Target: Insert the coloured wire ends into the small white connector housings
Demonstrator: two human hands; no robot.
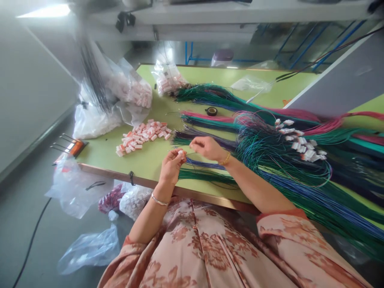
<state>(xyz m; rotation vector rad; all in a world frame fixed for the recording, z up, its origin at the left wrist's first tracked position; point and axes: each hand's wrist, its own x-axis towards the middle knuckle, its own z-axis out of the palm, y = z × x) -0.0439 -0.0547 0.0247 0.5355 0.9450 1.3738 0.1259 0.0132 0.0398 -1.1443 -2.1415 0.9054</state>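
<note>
My left hand [171, 165] pinches a small white connector [180, 152] over the green table [144, 160]. My right hand [207, 147] is right beside it, its fingers closed on a thin wire [192, 153] that runs to the connector. A heap of loose white and orange connectors [141, 136] lies to the left of my hands. Bundles of green, blue, purple and pink wires [270, 160] fan out across the table to the right, under my right forearm.
Finished wires with white connectors [300, 140] lie on the bundles at right. Clear bags of connectors [132, 90] stand at the table's far left, a tape roll [211, 111] further back. Plastic bags [75, 188] lie on the floor at left. A grey partition [345, 80] rises at right.
</note>
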